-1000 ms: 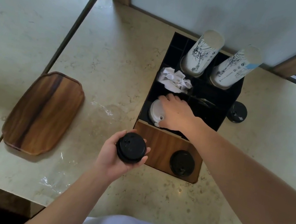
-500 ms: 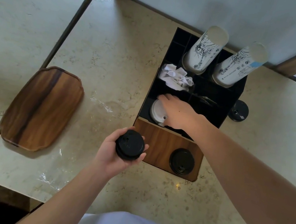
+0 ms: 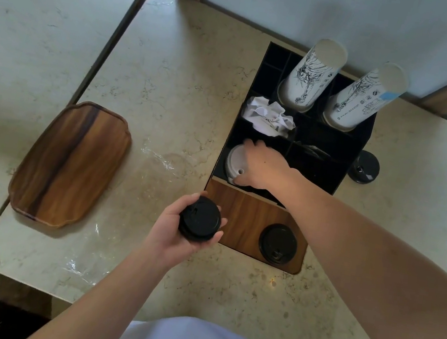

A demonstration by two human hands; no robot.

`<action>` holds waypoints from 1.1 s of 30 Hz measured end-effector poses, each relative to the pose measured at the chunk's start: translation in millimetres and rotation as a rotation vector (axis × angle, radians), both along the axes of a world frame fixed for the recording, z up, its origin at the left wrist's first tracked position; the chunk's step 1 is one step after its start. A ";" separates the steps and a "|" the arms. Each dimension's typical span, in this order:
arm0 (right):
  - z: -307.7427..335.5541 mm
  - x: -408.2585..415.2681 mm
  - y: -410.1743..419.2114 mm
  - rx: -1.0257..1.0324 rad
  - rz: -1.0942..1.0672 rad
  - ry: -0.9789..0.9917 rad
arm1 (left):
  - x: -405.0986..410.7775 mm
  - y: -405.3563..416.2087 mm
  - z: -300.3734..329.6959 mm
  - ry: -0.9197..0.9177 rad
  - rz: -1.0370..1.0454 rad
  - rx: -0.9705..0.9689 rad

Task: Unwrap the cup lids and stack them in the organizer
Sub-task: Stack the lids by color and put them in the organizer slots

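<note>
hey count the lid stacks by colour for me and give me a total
Black lid stacks: 3, one in the left hand, one in the organizer's front hole, one on the counter right of the organizer
White lid stacks: 1, under the right hand
Total: 4

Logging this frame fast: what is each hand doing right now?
Left hand: closed around a stack of black plastic cup lids.
Right hand: on the white plastic lids in the black organizer; grip cannot be told.

The right hand (image 3: 263,165) is covering most of the white lids (image 3: 234,159) in the organizer (image 3: 255,220), hiding their count. The left hand (image 3: 178,229) is concealing the black lid stack's (image 3: 199,219) underside. Both forearms are running off the near edge.
</note>
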State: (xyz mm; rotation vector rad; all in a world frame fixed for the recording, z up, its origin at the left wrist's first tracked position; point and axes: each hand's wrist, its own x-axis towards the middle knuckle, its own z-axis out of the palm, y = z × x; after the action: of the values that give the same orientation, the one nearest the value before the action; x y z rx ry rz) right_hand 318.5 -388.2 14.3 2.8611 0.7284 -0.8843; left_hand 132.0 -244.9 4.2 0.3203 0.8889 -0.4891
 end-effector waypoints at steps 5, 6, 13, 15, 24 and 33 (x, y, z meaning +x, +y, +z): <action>-2.4 -4.5 1.8 -0.022 -0.074 -0.019 | -1.9 0.2 2.0 0.000 -0.020 0.051; -2.3 -4.5 2.3 -0.021 -0.076 -0.016 | -2.6 0.1 2.6 -0.003 -0.028 0.062; -0.6 -1.2 -0.3 0.000 -0.050 0.035 | -6.6 2.2 4.8 -0.007 -0.030 0.101; 1.6 -0.8 -0.5 0.003 -0.050 0.051 | -6.9 1.5 5.2 -0.002 -0.037 0.097; 12.2 -69.6 -73.9 0.670 -0.450 -0.280 | -1.9 -12.3 -0.6 0.033 -0.018 0.018; -47.2 -193.3 -137.8 0.346 -0.881 -0.044 | 1.6 -35.3 -0.4 0.036 -0.062 -0.008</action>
State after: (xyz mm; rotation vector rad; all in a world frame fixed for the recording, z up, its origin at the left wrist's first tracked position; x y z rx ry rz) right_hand 125.3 -526.0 -32.9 3.5136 -0.5103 -0.7834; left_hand 133.6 -280.2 3.8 0.3336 0.9134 -0.5571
